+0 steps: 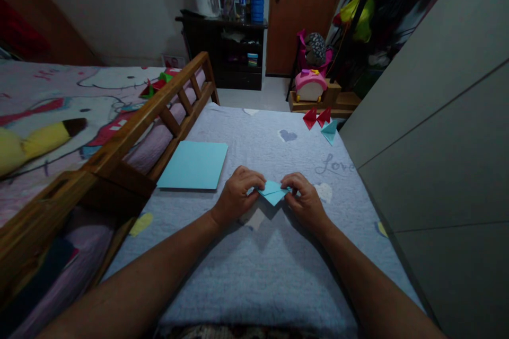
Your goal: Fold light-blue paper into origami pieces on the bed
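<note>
A small folded light-blue paper (273, 194) is held between both hands over the bed, one point of it facing toward me. My left hand (240, 193) pinches its left corner between thumb and fingers. On the right corner, my right hand (303, 197) has its thumb and fingers closed. A flat light-blue sheet or stack of paper (193, 165) lies to the left of my hands. Two red folded papers (309, 118) and a light-blue folded paper (329, 132) rest at the far right corner of the bed.
A wooden rail (139, 122) runs along the bed's left side, with another bed and a yellow plush (40, 140) beyond it. Grey panels (445, 132) stand close on the right. A dark cabinet (222, 53) and a pink toy case (310, 86) are past the far edge.
</note>
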{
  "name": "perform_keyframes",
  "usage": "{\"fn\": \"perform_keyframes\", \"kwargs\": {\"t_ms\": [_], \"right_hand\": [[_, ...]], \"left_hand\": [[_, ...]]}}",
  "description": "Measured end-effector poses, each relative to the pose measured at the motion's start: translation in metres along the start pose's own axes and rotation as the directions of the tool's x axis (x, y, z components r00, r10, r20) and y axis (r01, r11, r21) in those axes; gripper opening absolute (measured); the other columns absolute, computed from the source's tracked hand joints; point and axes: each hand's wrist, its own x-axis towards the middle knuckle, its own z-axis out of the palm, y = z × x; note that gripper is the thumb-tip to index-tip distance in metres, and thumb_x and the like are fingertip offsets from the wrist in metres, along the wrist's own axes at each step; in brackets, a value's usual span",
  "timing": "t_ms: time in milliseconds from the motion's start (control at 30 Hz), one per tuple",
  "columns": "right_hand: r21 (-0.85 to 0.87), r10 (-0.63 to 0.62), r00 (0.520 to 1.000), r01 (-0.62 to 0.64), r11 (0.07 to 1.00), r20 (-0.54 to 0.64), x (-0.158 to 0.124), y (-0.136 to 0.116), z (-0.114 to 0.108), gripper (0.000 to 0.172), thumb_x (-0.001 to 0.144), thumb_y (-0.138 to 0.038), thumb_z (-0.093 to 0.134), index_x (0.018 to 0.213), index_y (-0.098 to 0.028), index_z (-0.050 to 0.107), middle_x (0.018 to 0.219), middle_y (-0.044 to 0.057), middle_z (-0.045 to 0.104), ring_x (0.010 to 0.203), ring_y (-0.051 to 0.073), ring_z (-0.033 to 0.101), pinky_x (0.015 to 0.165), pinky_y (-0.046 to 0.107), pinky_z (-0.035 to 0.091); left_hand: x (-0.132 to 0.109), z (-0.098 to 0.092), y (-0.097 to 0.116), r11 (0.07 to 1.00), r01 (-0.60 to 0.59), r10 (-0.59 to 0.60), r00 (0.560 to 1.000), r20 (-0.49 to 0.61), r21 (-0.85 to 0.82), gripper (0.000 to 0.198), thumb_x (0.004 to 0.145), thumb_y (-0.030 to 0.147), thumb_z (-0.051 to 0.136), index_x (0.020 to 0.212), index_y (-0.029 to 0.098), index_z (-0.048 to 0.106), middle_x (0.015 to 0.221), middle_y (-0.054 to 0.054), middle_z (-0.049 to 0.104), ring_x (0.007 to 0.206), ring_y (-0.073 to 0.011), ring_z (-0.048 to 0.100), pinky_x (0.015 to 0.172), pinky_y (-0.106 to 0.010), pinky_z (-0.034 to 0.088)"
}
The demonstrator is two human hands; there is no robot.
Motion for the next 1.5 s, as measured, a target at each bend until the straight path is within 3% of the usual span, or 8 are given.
{"fn": "perform_keyframes", "kwargs": {"t_ms": [267,400,600,833,1000,1200,1367,1500], "right_hand": [[0.061,0.001,1.0,0.001,0.998,-0.02,-0.001,-0.002,0.0,0.021,0.075,-0.008,0.048,0.086,-0.022,0.06,0.09,0.004,0.065,0.085,0.019,0.062,0.078,0.032,0.048],[0.1,0.112,0.993,-0.114,0.989,0.022,-0.003,-0.002,0.0,0.011,0.083,-0.018,0.053,0.087,-0.022,0.062,0.082,0.002,0.066,0.076,0.017,0.061,0.075,0.031,0.049],[0.337,0.296,0.95,-0.314,0.888,0.104,-0.003,0.002,0.003,0.029,0.084,-0.027,0.059,0.112,-0.023,0.053,0.068,-0.006,0.052,0.061,0.013,0.053,0.057,0.025,0.042],[0.101,0.245,0.967,-0.251,0.963,0.067,-0.002,0.007,-0.001,0.021,0.084,-0.017,0.05,0.102,-0.021,0.059,0.089,0.002,0.066,0.082,0.018,0.062,0.077,0.032,0.048],[-0.176,0.056,0.992,-0.035,0.984,0.113,-0.002,0.007,-0.002,0.022,0.079,-0.01,0.051,0.096,-0.019,0.062,0.093,0.007,0.065,0.09,0.022,0.058,0.084,0.038,0.046],[-0.305,0.033,0.977,0.034,0.952,0.212,-0.003,0.006,0.0,0.029,0.079,-0.01,0.055,0.106,-0.018,0.063,0.104,0.011,0.065,0.1,0.027,0.053,0.091,0.043,0.043],[-0.305,0.016,0.975,0.054,0.951,0.223,-0.004,0.006,0.001,0.043,0.074,-0.006,0.051,0.115,-0.017,0.061,0.11,0.012,0.065,0.102,0.027,0.054,0.091,0.044,0.042],[-0.259,0.03,0.978,0.025,0.966,0.206,-0.006,0.005,0.001,0.049,0.075,-0.01,0.052,0.123,-0.019,0.057,0.113,0.011,0.065,0.101,0.027,0.056,0.091,0.045,0.043]], "left_hand": [[-0.002,0.0,0.001,0.998,-0.051,0.052,0.998,-0.036,0.032,0.01,0.086,0.014,0.056,0.082,0.02,0.063,0.09,-0.004,0.072,0.089,-0.02,0.061,0.086,-0.037,0.047],[-0.004,0.003,-0.001,0.968,0.164,-0.164,0.986,0.014,-0.191,0.008,0.086,0.02,0.057,0.092,0.019,0.063,0.086,-0.003,0.067,0.083,-0.017,0.061,0.077,-0.031,0.048],[-0.002,0.009,-0.005,0.69,0.472,-0.437,0.876,0.205,-0.549,0.045,0.084,0.03,0.06,0.124,0.024,0.042,0.074,0.007,0.053,0.059,-0.0104,0.054,0.054,-0.021,0.04],[-0.002,0.005,-0.011,0.947,0.32,-0.312,0.932,0.187,-0.015,0.012,0.085,0.019,0.055,0.095,0.019,0.06,0.093,-0.003,0.062,0.083,-0.0178,0.06,0.08,-0.032,0.049],[-0.005,0.004,-0.015,0.951,0.148,-0.206,0.959,0.197,0.273,0.019,0.084,0.019,0.061,0.103,0.018,0.066,0.125,-0.012,0.057,0.117,-0.0293,0.052,0.104,-0.046,0.041],[-0.002,-0.01,-0.021,0.976,0.083,-0.149,0.928,0.342,0.2,0.03,0.086,0.019,0.06,0.116,0.018,0.063,0.123,-0.011,0.061,0.118,-0.0271,0.053,0.107,-0.045,0.041],[-0.001,-0.011,-0.019,0.971,0.23,-0.238,0.912,0.333,0.064,0.064,0.075,0.018,0.07,0.135,0.02,0.048,0.129,-0.011,0.059,0.111,-0.0242,0.057,0.097,-0.04,0.047],[0.001,-0.008,-0.012,0.937,0.35,-0.336,0.878,0.34,0.022,0.078,0.07,0.013,0.07,0.141,0.022,0.04,0.104,-0.003,0.064,0.085,-0.0178,0.061,0.079,-0.031,0.049]]}}
